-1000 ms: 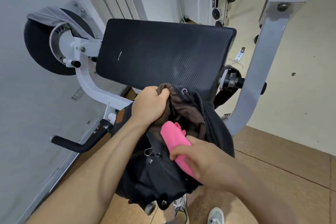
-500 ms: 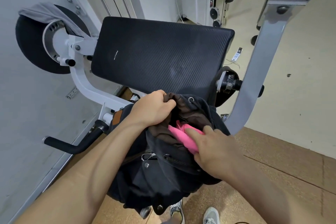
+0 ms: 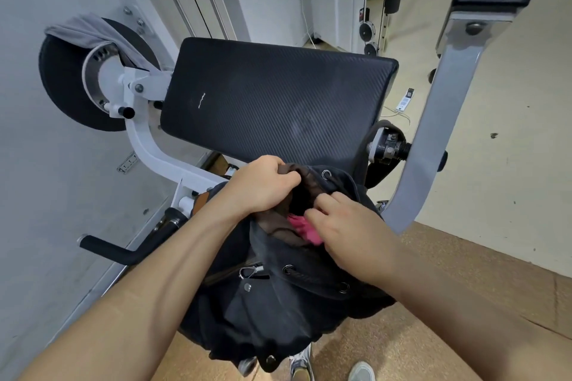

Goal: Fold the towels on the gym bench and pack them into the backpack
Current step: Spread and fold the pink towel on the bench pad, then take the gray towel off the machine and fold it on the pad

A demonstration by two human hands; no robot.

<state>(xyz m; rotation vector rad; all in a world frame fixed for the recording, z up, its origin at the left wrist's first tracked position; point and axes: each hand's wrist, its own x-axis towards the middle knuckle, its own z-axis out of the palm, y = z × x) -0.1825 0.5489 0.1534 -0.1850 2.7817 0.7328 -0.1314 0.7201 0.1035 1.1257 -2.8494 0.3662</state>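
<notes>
A black backpack (image 3: 272, 312) stands open below the near edge of the black padded gym bench (image 3: 278, 96). My left hand (image 3: 260, 185) grips the far left rim of its mouth and holds it open. My right hand (image 3: 349, 232) presses a folded pink towel (image 3: 305, 227) down into the opening; only a small pink part shows beside the brown lining. A grey towel (image 3: 89, 32) lies draped over the black roller pad at the bench's left.
The machine's white frame (image 3: 145, 145) and a black handle (image 3: 111, 252) are at the left. A grey steel arm (image 3: 433, 120) rises on the right. My shoes (image 3: 360, 371) show at the bottom on the brown floor. More gym machines stand behind.
The pink towel has gone from sticking out of the backpack to almost fully inside, pushed down by my right hand. My left hand kept its hold on the rim.
</notes>
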